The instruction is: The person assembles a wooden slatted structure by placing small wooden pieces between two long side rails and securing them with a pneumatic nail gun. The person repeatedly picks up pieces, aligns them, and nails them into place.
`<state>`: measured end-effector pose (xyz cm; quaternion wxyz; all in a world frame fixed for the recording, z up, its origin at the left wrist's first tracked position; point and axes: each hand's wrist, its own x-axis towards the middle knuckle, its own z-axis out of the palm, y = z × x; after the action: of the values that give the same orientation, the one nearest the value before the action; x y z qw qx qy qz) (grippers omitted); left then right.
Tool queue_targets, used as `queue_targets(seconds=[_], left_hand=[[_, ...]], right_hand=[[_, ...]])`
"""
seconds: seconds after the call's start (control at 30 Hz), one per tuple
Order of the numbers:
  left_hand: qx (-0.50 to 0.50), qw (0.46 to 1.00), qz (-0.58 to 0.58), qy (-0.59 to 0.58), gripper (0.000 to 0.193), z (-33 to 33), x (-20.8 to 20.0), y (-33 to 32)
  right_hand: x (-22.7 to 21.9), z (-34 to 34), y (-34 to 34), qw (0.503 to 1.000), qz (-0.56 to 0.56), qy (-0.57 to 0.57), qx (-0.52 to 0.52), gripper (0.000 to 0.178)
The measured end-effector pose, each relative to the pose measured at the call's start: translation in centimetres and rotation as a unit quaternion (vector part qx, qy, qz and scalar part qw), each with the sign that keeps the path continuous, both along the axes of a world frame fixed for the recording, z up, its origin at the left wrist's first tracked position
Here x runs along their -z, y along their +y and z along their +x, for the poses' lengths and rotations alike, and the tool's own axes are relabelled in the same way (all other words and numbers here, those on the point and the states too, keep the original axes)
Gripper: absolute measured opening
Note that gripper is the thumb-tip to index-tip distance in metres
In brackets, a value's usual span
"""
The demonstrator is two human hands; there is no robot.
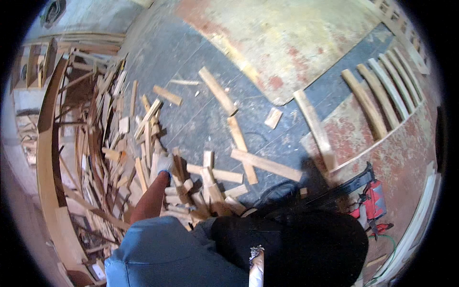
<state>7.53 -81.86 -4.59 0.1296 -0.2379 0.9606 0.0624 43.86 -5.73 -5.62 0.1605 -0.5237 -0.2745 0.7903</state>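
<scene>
Two hands, the left hand (165, 163) and the right hand (363, 216), were seen from above. The left hand, in a pale glove with a blue cuff, reached down among the offcuts (209, 182), which lay heaped in front of the person. Its fingers could not be made out, so whether they were spread or pinching a piece cannot be told. The right hand, also pale, was closed about the red tool (376, 198), well apart from the left hand; the finger detail was small. A black bar (342, 186) slanted from the tool toward the lower middle, and a green cord (394, 246) curved below it.

Beyond the heap, one stick (266, 164) lay across a second stick (237, 136), whose upper end was at the foot of a third stick (217, 90). A small block (273, 117) lay apart on the dark floor (186, 115). At right, several slats (365, 103) stood in a row beside one another, with a separate slat (313, 125) nearer the middle. At left, a tall plank (51, 115) flanked a tangle of scrap (95, 138). A cigarette (256, 270) rose from the lower edge before black clothing (306, 244).
</scene>
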Motion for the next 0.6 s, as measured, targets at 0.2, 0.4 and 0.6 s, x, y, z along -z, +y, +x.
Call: queue_targets(seconds=[0.2, 0.4, 0.6], left_hand=[[-0.047, 0.998, -0.018, 0.034, 0.046, 5.8, -2.3, -0.9], [-0.026, 0.997, 0.066, 0.025, 0.051, 7.2, -0.1, 1.0], [-0.055, 0.977, 0.195, 0.060, 0.034, 3.4, 0.6, 4.9]], right_hand=[[1.3, -0.1, -0.5, 0.999, -0.024, 0.005, -0.032, 0.025], [0.4, -0.4, -1.4, 0.999, -0.017, 0.024, -0.025, 0.024], [-0.2, -0.3, -1.0, 0.998, 0.003, 0.057, -0.027, 0.026]])
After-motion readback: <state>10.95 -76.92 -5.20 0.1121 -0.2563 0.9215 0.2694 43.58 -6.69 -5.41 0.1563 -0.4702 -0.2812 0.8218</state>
